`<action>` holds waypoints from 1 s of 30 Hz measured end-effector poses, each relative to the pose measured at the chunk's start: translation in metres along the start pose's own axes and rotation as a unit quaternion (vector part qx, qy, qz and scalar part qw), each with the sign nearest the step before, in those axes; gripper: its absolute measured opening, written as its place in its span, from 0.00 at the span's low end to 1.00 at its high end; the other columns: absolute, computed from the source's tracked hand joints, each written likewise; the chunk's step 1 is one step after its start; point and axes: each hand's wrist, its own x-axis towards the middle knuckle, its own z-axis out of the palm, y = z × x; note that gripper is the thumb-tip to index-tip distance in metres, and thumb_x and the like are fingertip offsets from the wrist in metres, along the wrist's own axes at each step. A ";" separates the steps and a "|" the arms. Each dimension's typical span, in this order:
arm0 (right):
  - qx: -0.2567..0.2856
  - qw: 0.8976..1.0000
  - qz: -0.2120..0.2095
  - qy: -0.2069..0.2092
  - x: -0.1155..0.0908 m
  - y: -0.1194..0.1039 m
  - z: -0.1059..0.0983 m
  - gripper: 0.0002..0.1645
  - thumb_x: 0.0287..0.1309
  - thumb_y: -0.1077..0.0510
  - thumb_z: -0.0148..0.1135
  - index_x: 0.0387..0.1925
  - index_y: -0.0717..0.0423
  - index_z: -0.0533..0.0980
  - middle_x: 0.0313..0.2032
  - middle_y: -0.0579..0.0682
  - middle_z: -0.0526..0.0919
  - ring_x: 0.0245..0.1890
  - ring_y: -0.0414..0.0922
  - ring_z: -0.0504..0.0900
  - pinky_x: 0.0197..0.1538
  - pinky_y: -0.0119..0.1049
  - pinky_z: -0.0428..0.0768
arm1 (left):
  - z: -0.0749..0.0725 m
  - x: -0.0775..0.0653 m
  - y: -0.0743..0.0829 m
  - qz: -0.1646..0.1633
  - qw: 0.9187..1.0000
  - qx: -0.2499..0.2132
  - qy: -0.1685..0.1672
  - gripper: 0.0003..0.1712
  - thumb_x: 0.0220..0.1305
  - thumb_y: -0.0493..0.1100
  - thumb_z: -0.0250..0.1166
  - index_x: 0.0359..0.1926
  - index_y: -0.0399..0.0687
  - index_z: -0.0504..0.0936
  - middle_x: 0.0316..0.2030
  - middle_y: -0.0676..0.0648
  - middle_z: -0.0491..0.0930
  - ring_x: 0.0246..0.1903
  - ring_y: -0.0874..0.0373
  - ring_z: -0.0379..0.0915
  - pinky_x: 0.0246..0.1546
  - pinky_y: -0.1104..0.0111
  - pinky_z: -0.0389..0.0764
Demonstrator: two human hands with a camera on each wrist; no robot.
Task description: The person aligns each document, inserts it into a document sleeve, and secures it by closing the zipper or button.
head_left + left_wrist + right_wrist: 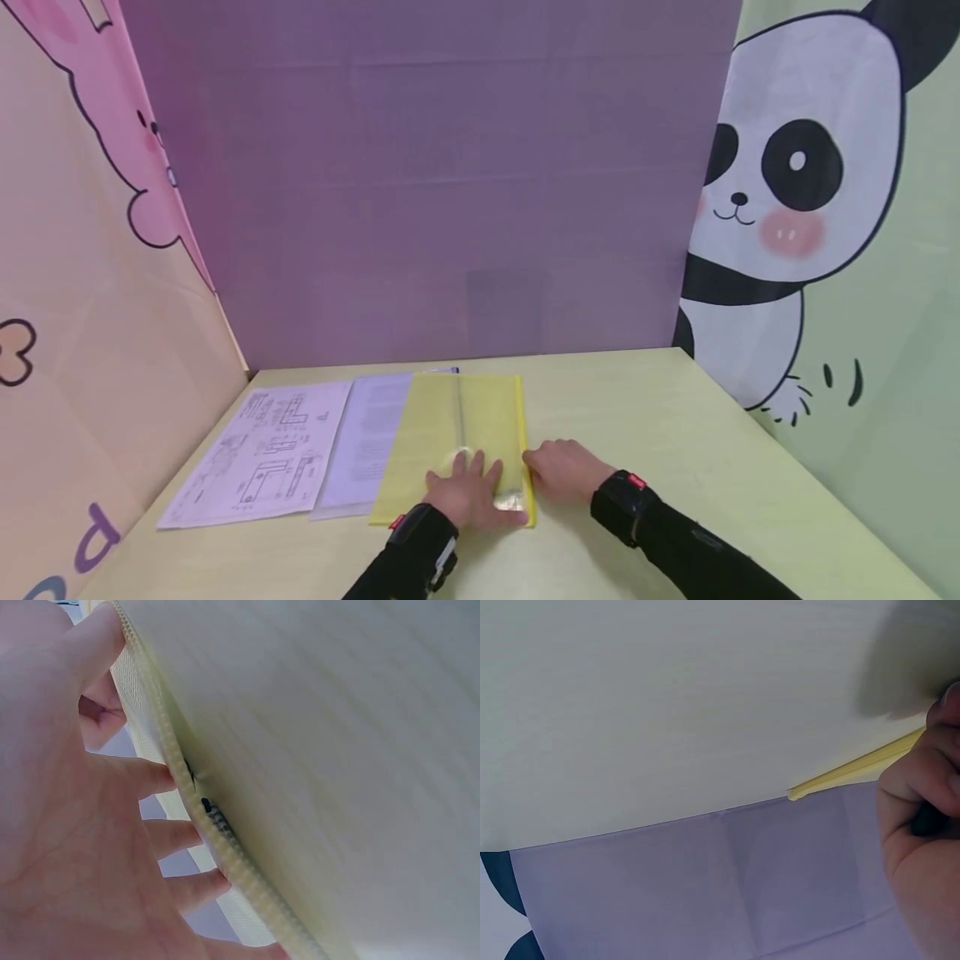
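Note:
A translucent yellow folder [491, 408] lies on the table, with a brighter yellow strip along its right edge and a silvery patch near its bottom right corner. My left hand [468, 496] rests on the lower part with its fingers spread. In the left wrist view, the fingertips [187, 892] sit along the folder's ribbed edge [247, 870], and a small dark metal piece shows beside it. At the right edge, my right hand [564, 471] pinches the folder with curled fingers. The right wrist view shows the yellow strip [855, 765] running into that hand [922, 787].
To the left of the folder, a sheet with technical drawings [277, 450] lies beside a sheet of printed text [367, 442]; the folder overlaps the text sheet. A purple backdrop [420, 200] stands behind the table [660, 467], with printed panels at both sides.

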 end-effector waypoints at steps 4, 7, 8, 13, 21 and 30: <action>-0.001 1.000 0.012 -0.005 0.006 0.002 0.001 0.09 0.64 0.57 0.64 0.28 0.50 0.75 0.19 0.43 0.70 0.19 0.42 0.69 0.26 0.36 0.72 | 0.000 0.001 0.000 0.000 1.000 -0.001 -0.004 0.56 0.55 0.83 0.58 0.76 0.56 0.66 0.76 0.42 0.61 0.75 0.40 0.52 0.61 0.28 0.61; -0.001 1.000 0.015 -0.010 0.008 0.003 0.001 0.09 0.65 0.57 0.64 0.28 0.51 0.76 0.19 0.42 0.70 0.20 0.42 0.68 0.26 0.35 0.71 | 0.000 0.001 0.000 -0.002 1.000 -0.001 -0.006 0.56 0.55 0.83 0.58 0.76 0.56 0.65 0.76 0.43 0.60 0.75 0.40 0.51 0.62 0.28 0.60; -0.001 1.000 0.016 -0.011 0.009 0.003 0.000 0.09 0.65 0.58 0.64 0.28 0.51 0.76 0.19 0.42 0.70 0.20 0.42 0.68 0.26 0.35 0.71 | 0.000 0.001 -0.001 -0.002 1.000 -0.001 -0.006 0.56 0.55 0.83 0.58 0.76 0.56 0.66 0.76 0.43 0.60 0.75 0.40 0.51 0.62 0.28 0.60; 0.001 1.000 0.020 -0.013 0.009 0.002 0.000 0.09 0.65 0.59 0.64 0.28 0.51 0.76 0.20 0.43 0.70 0.20 0.42 0.68 0.27 0.36 0.71 | 0.000 0.001 -0.001 -0.002 1.000 -0.001 -0.007 0.56 0.55 0.82 0.58 0.76 0.56 0.66 0.76 0.42 0.61 0.75 0.40 0.51 0.61 0.27 0.60; 0.002 1.000 0.023 -0.006 0.012 0.002 0.000 0.09 0.65 0.59 0.63 0.28 0.51 0.75 0.20 0.44 0.70 0.21 0.43 0.69 0.27 0.37 0.73 | -0.001 0.000 -0.001 -0.007 1.000 -0.004 -0.008 0.55 0.56 0.82 0.58 0.76 0.57 0.66 0.76 0.43 0.60 0.75 0.40 0.51 0.62 0.28 0.59; 0.006 0.998 0.055 -0.020 0.019 0.006 -0.003 0.08 0.66 0.57 0.63 0.30 0.52 0.76 0.22 0.46 0.73 0.23 0.46 0.74 0.31 0.42 0.78 | -0.001 -0.001 0.000 -0.003 1.000 -0.006 -0.009 0.56 0.56 0.82 0.58 0.76 0.56 0.66 0.76 0.42 0.60 0.75 0.39 0.50 0.62 0.27 0.59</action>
